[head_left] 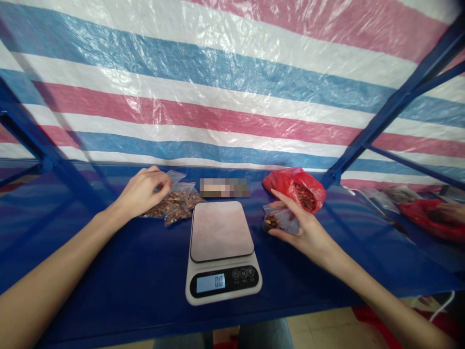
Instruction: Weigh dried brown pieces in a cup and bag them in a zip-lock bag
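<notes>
Your left grip (141, 191) and right grip (305, 232) are bare, and your arms (54, 271) are too. You wear blue trousers (267, 337).

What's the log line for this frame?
left hand: on filled bags | right hand: holds small bag | scale: pan bare | red bag: behind right hand

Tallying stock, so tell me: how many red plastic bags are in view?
2. One red bag lies open beyond the right hand; a second red bag sits far right by another person's hand. Red under the shelf is unclear.
</notes>
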A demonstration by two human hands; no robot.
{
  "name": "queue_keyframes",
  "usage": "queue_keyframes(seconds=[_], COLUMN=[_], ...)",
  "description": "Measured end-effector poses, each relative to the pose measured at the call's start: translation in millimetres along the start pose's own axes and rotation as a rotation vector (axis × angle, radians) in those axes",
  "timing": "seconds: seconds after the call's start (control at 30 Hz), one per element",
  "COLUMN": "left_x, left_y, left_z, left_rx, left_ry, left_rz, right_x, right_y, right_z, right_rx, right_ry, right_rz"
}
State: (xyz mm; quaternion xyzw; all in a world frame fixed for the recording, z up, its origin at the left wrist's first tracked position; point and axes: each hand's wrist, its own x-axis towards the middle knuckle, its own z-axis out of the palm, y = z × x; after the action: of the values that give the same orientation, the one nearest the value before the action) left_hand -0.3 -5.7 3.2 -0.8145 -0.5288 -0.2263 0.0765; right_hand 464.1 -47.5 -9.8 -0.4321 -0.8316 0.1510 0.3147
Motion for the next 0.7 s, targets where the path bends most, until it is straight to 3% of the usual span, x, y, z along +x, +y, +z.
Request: queue_keyframes(seconds=[0.2, 0.43, 0.7], left_x=[1, 1, 1], left_y=[2, 3, 3], left_z=[-2, -2, -2], left_rx=[-0.017, -0.023, -0.011], left_ry=[-0.001, -0.014, -0.006], left_rz=[-0.023, -0.007, -0.01], right_x=[3, 34, 61], right_y=[-7, -45, -89], right_z=[9, 5, 42], right_rx=[0.096, 0.187, 0.21], right_ry=[-0.002, 0.033, -0.144], right_rz=[0.071, -0.038, -0.147])
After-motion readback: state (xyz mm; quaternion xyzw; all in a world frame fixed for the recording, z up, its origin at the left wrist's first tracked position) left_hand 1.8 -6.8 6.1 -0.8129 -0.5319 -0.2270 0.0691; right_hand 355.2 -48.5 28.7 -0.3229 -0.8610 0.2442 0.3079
